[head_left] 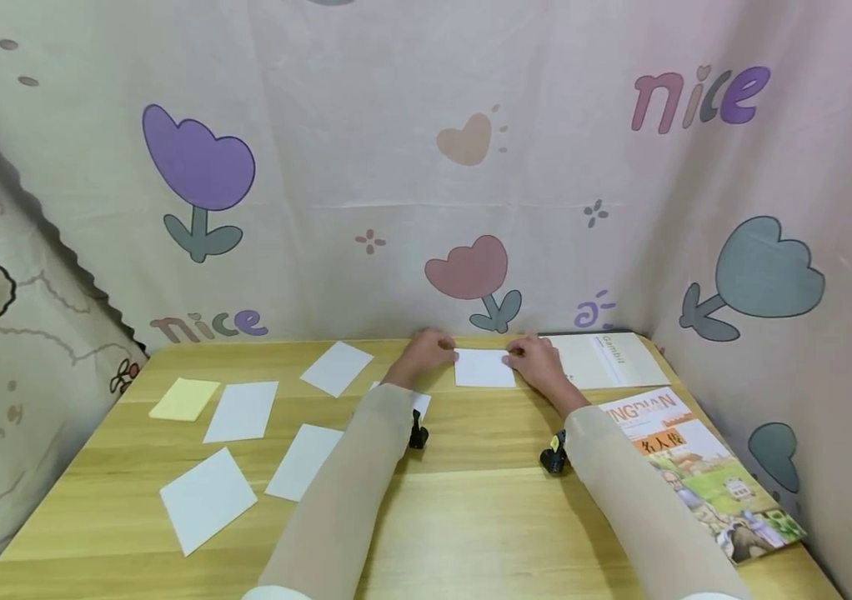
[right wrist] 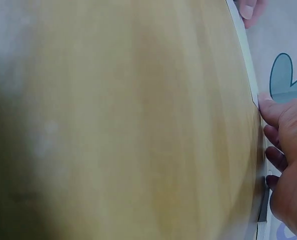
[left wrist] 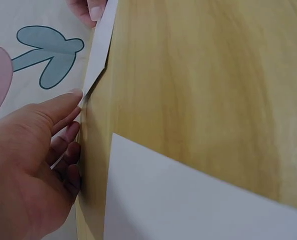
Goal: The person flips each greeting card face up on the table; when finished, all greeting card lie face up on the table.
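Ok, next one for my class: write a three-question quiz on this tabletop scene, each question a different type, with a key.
1. Multiple choice: the left hand and right hand both hold:
A) a glossy illustrated magazine
B) a white rectangular paper sheet
C) a black plastic pen

2. True or false: the pale-yellow square paper lies on the person's left.

3. Short answer: which English word is printed on the cream rectangular booklet?

Key: 1. B; 2. True; 3. Gambit.

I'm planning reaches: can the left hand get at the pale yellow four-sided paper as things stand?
Probably yes, after letting go: the left hand pinches a white rectangular paper sheet, but nothing covers the yellow paper, and only flat white sheets lie between.
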